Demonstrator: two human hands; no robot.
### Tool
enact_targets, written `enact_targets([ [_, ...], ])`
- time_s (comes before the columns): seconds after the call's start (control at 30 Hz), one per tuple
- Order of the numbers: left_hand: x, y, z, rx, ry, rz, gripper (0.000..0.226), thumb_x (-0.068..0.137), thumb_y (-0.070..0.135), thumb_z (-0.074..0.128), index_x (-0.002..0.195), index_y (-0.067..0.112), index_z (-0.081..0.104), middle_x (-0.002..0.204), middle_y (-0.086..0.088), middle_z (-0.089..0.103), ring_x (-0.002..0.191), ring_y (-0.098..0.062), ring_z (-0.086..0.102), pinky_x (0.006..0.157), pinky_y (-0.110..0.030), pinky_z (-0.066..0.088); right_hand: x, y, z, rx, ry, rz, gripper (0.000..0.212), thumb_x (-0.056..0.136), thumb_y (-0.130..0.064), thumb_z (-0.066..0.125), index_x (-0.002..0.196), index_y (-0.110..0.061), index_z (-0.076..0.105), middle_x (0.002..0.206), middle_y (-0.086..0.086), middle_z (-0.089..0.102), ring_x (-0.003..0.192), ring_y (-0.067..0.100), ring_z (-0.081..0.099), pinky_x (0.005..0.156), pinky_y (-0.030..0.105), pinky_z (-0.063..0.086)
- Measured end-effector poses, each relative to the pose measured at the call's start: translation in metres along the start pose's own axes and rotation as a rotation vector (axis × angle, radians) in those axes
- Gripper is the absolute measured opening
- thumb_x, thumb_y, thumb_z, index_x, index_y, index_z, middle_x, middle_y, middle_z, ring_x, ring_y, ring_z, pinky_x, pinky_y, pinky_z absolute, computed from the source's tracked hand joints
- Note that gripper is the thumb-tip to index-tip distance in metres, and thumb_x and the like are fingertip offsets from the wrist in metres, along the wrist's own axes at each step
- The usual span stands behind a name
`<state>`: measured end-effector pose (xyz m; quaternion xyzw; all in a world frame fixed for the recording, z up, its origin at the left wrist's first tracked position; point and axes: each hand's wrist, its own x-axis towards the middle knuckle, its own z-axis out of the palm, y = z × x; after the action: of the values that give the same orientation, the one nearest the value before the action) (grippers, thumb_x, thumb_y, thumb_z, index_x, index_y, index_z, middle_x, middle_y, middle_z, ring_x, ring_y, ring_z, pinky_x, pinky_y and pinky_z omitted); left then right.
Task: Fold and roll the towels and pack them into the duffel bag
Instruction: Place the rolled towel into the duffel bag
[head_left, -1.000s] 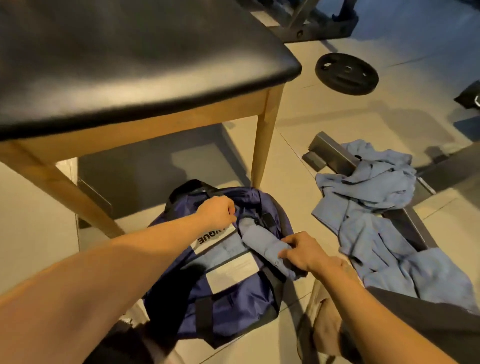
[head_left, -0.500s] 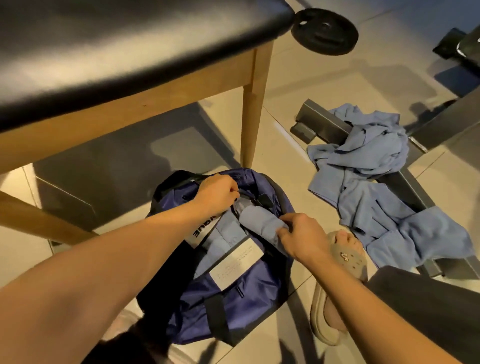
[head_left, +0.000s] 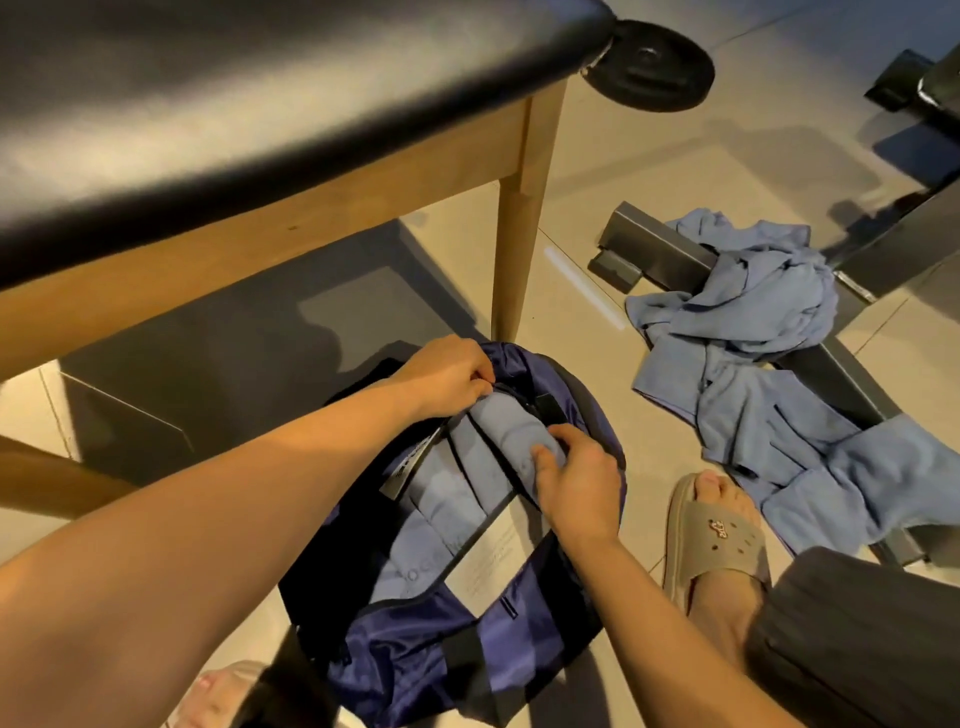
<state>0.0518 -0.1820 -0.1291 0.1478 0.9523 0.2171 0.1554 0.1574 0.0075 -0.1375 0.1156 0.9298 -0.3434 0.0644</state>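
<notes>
- The rolled light-blue terry towel (head_left: 501, 423) looks soft, light and springy; I judge it will loosen if its end is let go, so take it round the outer wrap, never by a loose corner
- Your right hand (head_left: 582, 488) has fingers and thumb curled round the near end of that roll; from the grip it runs away towards your left hand, partly inside the bag's mouth
- Your left hand (head_left: 441, 376) pinches the far rim of the navy nylon duffel bag (head_left: 524, 644), holding the opening apart just beyond the roll's far tip
- The bag fabric looks thin, slick and floppy; expect the rim to sag if unheld
- Just left of your right-hand grip, other pale blue packed towels (head_left: 441, 504) lie in the bag
- Right of that grip, well apart, crumpled loose blue towels (head_left: 753, 312) drape over a grey metal bar (head_left: 660, 249)
</notes>
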Motion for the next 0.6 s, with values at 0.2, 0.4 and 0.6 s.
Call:
enact_targets([
  [0.2,0.003,-0.004,0.005,-0.047,0.054,0.002,0.021,0.098,0.024,0.060,0.105,0.019,0.080,0.107,0.000,0.075,0.096,-0.023,0.065,0.084,-0.036,0.051,0.007,0.008,-0.001,-0.102,0.080,0.030,0.028,0.099,-0.023,0.061,0.126,-0.015,0.068,0.108,0.012,0.074,0.098,0.033,0.068,0.071,0.034,0.046],
  [0.4,0.010,-0.010,0.001,-0.087,0.057,0.006,0.018,0.097,0.023,0.064,0.101,0.019,0.081,0.103,0.002,0.076,0.094,-0.020,0.067,0.079,-0.027,0.042,-0.006,0.005,0.020,-0.138,-0.223,-0.021,0.026,0.100,-0.021,0.059,0.120,-0.009,0.071,0.108,0.011,0.075,0.103,0.031,0.069,0.089,0.042,0.055],
  [0.6,0.012,-0.012,-0.003,-0.071,0.036,0.042,0.018,0.095,0.022,0.066,0.104,0.021,0.081,0.105,0.004,0.077,0.093,-0.016,0.067,0.077,-0.022,0.038,-0.001,0.012,-0.002,-0.059,-0.115,-0.035,0.034,0.100,-0.024,0.062,0.132,-0.015,0.068,0.122,0.001,0.072,0.113,0.021,0.067,0.095,0.027,0.049],
])
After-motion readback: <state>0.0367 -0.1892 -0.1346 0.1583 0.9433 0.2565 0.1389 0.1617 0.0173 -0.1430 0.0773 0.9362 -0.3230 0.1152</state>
